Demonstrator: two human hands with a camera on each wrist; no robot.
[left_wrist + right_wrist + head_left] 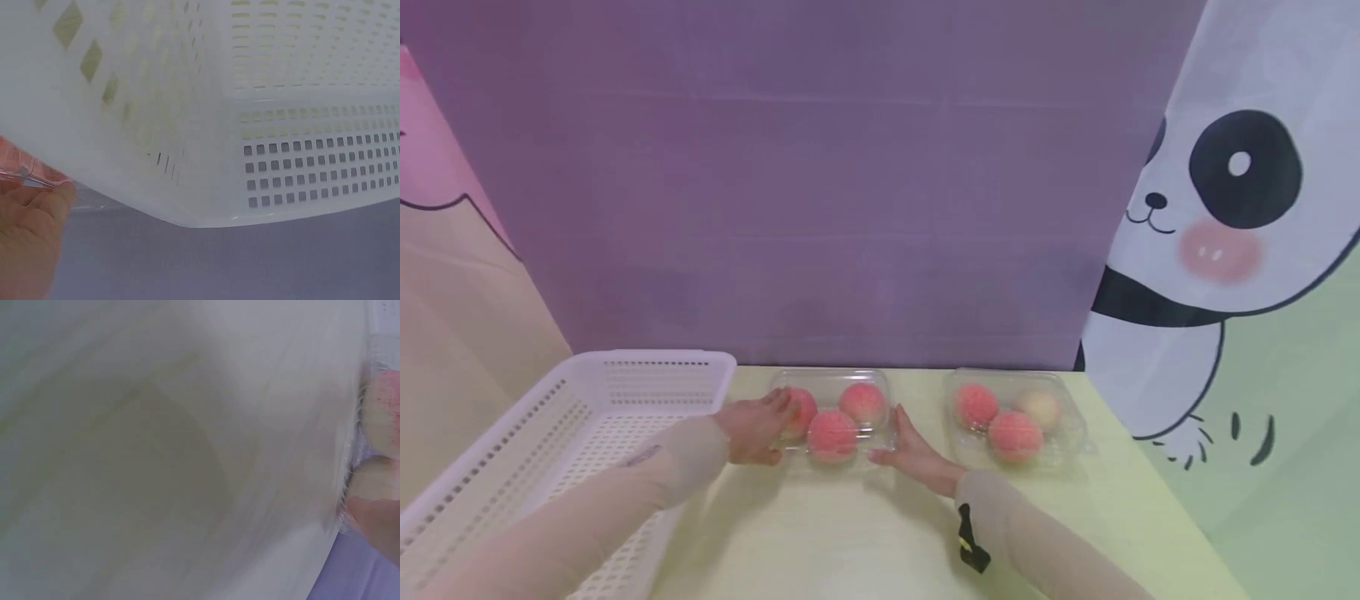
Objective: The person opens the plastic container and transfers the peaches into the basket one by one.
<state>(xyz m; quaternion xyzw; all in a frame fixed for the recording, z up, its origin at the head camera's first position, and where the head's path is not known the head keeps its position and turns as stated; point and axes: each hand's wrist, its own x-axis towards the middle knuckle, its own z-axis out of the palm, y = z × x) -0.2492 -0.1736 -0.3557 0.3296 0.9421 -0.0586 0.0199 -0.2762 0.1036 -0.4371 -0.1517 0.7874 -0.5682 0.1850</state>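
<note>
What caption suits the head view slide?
Left hand and right hand flank a clear box of three peaches beside a white basket.

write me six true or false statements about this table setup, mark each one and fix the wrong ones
1. The left hand and right hand are at opposite sides of a clear plastic box holding round pink fruits. True.
2. A second clear plastic box sits to the right. True.
3. The second box holds only deep pink fruits. False: a pale cream fruit is among them.
4. The white perforated plastic basket stands left of both boxes. True.
5. The right hand is inside the basket. False: it is beside the first box.
6. The second box shows five fruits. False: three.
</note>
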